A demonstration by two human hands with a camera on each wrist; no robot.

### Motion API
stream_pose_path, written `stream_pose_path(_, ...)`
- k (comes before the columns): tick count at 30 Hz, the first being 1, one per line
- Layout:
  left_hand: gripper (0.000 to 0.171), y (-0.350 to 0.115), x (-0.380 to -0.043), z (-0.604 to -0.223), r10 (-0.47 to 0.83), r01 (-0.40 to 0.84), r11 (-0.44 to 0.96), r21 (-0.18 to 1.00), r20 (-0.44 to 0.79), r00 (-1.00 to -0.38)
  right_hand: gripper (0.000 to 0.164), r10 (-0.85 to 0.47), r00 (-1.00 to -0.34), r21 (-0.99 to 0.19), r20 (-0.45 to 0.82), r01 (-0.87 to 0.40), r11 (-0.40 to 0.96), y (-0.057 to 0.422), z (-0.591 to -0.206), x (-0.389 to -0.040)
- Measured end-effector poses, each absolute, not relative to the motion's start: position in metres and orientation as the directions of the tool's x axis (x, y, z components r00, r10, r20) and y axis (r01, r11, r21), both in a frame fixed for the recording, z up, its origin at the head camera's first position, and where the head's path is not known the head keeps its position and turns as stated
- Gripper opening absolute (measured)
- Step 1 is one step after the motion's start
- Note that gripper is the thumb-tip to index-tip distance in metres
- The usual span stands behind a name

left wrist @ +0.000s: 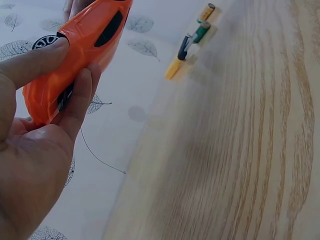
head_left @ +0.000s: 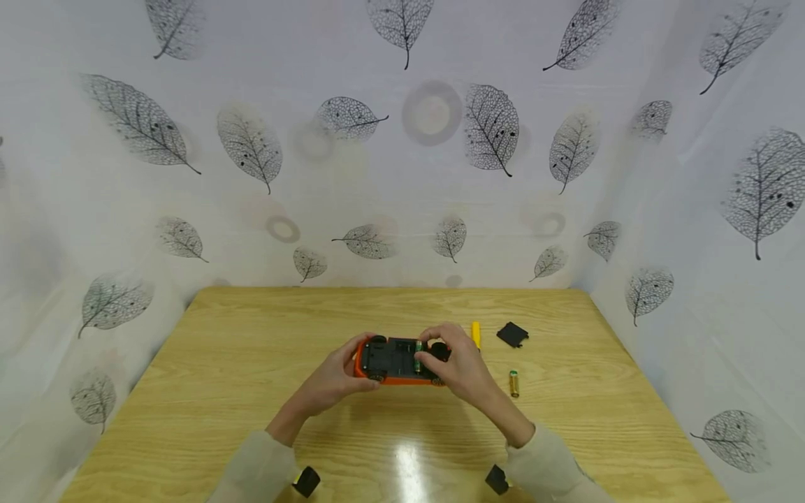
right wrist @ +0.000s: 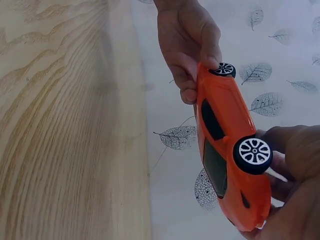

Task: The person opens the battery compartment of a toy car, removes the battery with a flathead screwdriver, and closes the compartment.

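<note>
An orange toy car is held bottom up above the table, its black underside facing the head camera. My left hand grips one end of it, thumb along the near side and fingers behind. At the other end, the thumb and a finger of my right hand pinch a green battery at the open recess in the underside. The left wrist view shows the orange body between my left thumb and fingers. From the right wrist, the car's side with its silver-spoked wheel is seen; the battery is hidden there.
On the wooden table, right of the car, lie a yellow-handled tool, a black cover plate and a gold battery with a green end. A leaf-patterned white curtain encloses the back and sides. Small black blocks sit by both sleeves.
</note>
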State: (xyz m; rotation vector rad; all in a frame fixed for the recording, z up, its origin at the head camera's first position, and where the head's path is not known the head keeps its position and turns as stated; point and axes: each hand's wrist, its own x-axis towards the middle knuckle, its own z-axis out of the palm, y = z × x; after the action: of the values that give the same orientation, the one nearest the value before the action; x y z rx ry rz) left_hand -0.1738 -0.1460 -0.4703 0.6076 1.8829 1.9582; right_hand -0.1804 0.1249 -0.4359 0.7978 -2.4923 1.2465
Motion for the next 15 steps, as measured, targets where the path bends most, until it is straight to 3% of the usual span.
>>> stream_pose_path(7, 0.089, -0.1477, -0.1745, -0.4699, 0.524, 0.032, -0.041, 0.999, 0.049, -0.85, 0.021, -0.395, -0.742, -0.611, 0.541, -0.67, 0.422, 0.123, -0.4359, -0.179)
stream_pose_path(11, 0.091, -0.1482, -0.1745, -0.4711, 0.534, 0.032, -0.054, 0.998, 0.056, -0.844, 0.028, -0.445, -0.72, -0.605, 0.532, -0.692, 0.394, 0.1234, -0.4322, -0.1781)
stream_pose_path(15, 0.091, -0.1493, -0.1744, -0.4725, 0.534, 0.022, -0.071, 0.997, 0.057, -0.844, 0.021, -0.474, -0.73, -0.631, 0.493, -0.675, 0.382, 0.1255, -0.4283, -0.1758)
